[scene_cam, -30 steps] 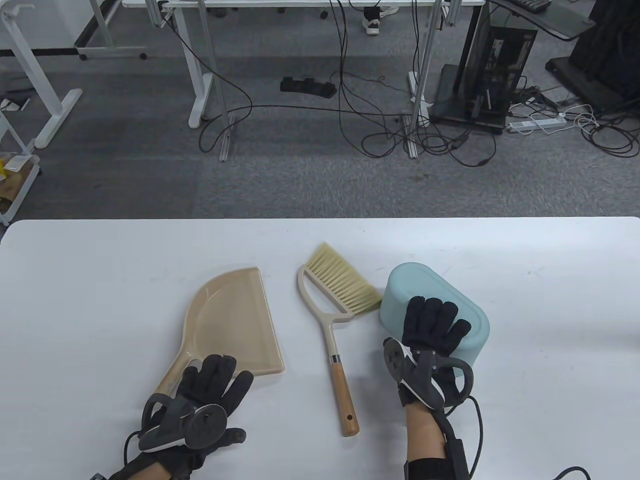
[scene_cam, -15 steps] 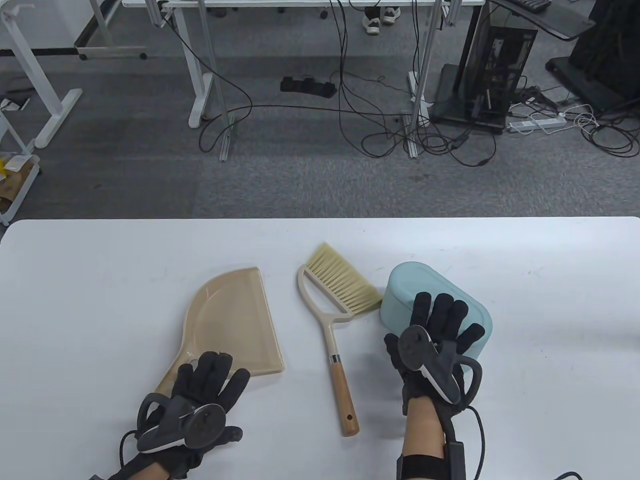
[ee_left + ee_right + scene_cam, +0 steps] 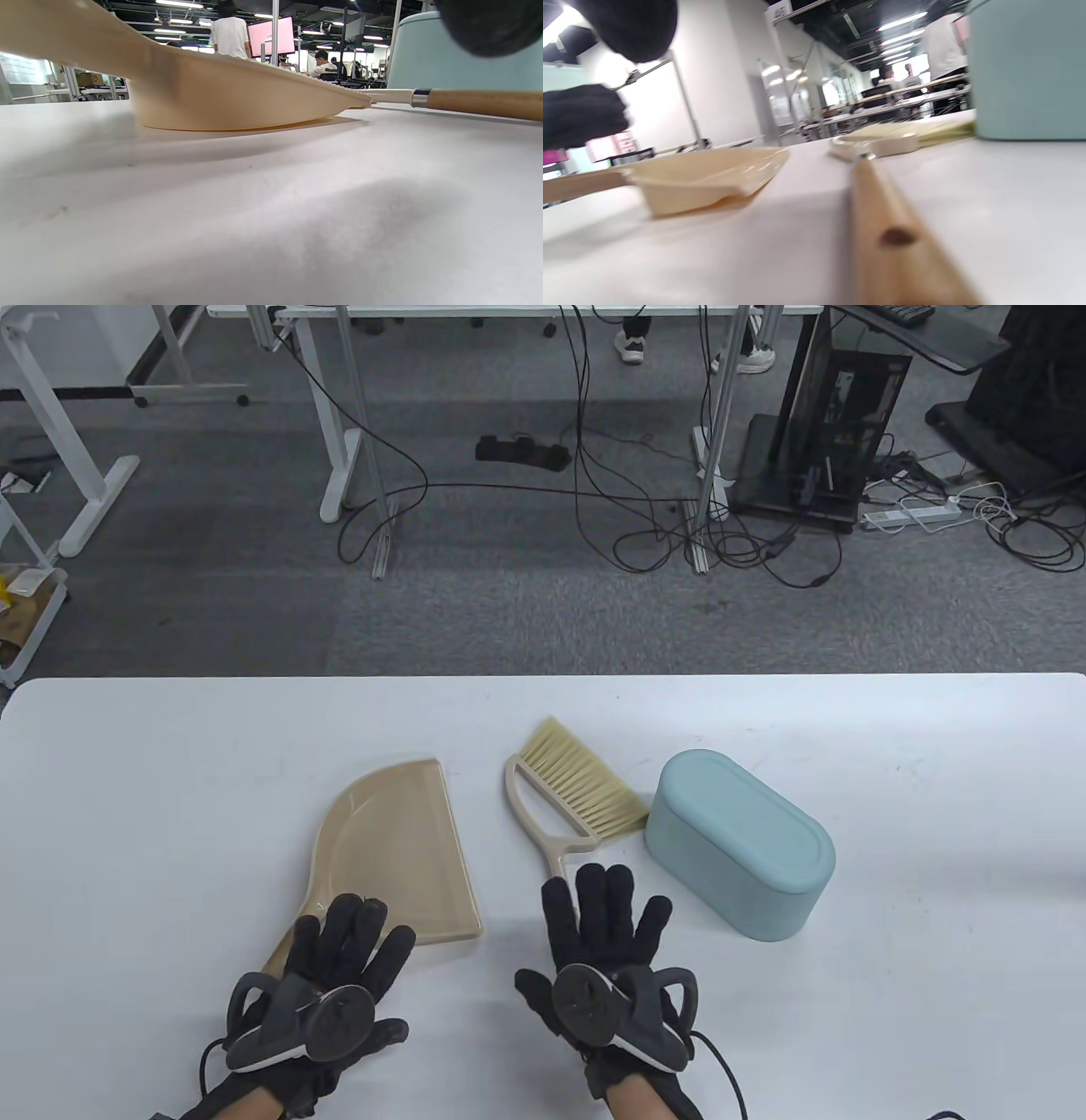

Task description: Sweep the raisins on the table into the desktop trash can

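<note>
I take the pale blue oval plastic trash can (image 3: 740, 841), lid on, as my landmark on the white surface (image 3: 933, 899). Just left of it lies the cream-framed hand brush with straw-coloured bristles and a wooden handle (image 3: 570, 806), its bristle tips touching or nearly touching the can's left wall. My right hand (image 3: 607, 963) is spread flat over that wooden handle, left of the can and below it in the table view, fingers extended and apart; whether the palm actually presses the wood I cannot tell, since the hand hides it, and the grip is not closed round anything. The right wrist view shows the handle (image 3: 895, 237) running away toward the can (image 3: 1026, 72). Further left of the can sits the beige plastic dustpan (image 3: 399, 848), flat on the surface. My left hand (image 3: 331, 984) lies over the dustpan's handle end with fingers splayed, nothing held in its grip. I see no raisins in any view.
</note>
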`<state>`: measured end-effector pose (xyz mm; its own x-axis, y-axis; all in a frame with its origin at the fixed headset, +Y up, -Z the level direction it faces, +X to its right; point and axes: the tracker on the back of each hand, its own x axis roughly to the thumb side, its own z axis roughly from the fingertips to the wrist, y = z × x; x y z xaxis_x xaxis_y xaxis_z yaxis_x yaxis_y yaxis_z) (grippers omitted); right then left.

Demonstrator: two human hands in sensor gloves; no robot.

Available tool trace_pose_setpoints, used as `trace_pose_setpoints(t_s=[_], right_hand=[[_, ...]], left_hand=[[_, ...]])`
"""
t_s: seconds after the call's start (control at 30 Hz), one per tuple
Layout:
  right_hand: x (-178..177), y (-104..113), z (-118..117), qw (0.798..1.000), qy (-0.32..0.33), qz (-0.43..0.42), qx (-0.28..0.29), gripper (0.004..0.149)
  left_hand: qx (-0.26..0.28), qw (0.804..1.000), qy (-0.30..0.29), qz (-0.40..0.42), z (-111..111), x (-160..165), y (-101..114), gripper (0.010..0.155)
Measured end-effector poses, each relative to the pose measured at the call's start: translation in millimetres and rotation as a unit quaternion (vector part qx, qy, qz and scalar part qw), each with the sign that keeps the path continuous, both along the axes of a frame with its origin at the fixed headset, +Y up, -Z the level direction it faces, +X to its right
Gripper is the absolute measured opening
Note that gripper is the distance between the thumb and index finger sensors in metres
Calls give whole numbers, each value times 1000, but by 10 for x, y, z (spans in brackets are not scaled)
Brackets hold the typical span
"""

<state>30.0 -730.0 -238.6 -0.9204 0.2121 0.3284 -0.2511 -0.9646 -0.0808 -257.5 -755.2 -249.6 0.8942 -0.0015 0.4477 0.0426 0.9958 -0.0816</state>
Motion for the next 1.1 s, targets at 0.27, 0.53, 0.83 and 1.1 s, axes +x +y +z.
trace_pose_setpoints(t_s=[0.27,0.53,0.83,1.1], right_hand=[[-46,-101,102,999,36,10,36,92],[-84,-173,97,999,38,-5,11,92],[-53,-242,70,1000,22,9,-9,92],[-53,-266,73,1000,22,12,-17,92]], left_hand=[[-12,1000,4,7,-27,-21,-54,92],[-9,1000,17,19,-39,-60,-34,92],[-16,999,35,26,-63,-127,-46,92],[-21,999,35,20,-56,-120,-43,92]])
